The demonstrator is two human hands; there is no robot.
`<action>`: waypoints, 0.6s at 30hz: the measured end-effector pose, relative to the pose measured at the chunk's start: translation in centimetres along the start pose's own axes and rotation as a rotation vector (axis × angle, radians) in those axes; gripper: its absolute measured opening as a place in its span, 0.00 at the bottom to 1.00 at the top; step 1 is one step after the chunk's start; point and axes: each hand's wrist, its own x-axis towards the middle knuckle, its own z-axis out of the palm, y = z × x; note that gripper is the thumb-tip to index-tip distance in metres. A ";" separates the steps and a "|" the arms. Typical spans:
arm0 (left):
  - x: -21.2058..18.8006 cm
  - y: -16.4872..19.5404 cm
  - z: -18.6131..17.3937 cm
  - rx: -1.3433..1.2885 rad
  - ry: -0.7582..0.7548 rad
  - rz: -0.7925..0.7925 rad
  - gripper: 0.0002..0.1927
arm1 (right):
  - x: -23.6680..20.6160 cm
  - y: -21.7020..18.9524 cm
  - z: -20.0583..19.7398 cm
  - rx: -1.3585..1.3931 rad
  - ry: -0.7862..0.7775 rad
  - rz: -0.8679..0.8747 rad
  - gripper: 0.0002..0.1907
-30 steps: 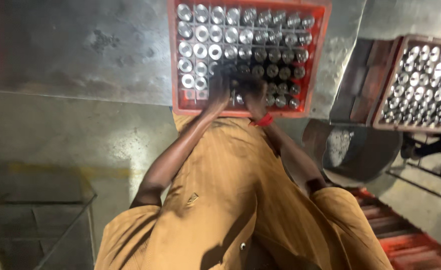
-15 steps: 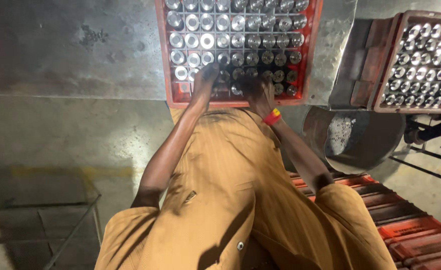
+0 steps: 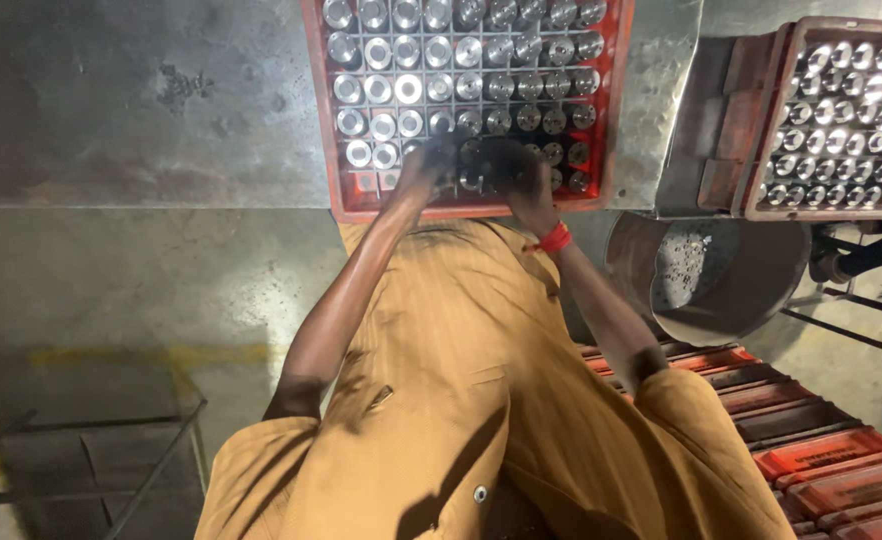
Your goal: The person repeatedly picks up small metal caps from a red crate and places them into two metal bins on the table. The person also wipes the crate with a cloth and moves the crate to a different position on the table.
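Observation:
A red plastic crate (image 3: 346,150) with a grid of cells sits on a grey metal table and holds several shiny metal cylinders (image 3: 408,88) standing upright. My left hand (image 3: 427,168) and my right hand (image 3: 527,178) are both in the crate's nearest rows, close together. Their fingers curl down onto the cylinders there. A red band (image 3: 556,238) is on my right wrist. The hands are dark and a little blurred, and the fingertips are hidden among the parts. A few cells at the crate's near left corner (image 3: 363,183) look empty.
A second red crate (image 3: 761,130) of the same cylinders stands at the right. Below it is a round metal tub (image 3: 751,290). Stacked red crates (image 3: 821,450) lie at the lower right, and a metal frame (image 3: 161,450) stands on the floor at the lower left.
Both hands have reached further from the crate's near edge into its nearest rows and come closer together. The view has shifted slightly, so the crate sits lower in the frame.

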 end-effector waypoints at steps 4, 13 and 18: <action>0.6 -0.6 1.3 0.046 -0.074 -0.005 0.18 | 0.4 0.6 0.1 0.496 -0.165 0.168 0.15; -1.3 2.6 -1.6 -0.650 -0.024 -0.031 0.33 | 1.7 -0.2 0.1 -0.609 0.036 -0.543 0.09; -1.6 3.6 -0.9 -0.730 -0.051 0.119 0.39 | 4.0 -2.1 1.4 -0.678 0.131 -0.441 0.03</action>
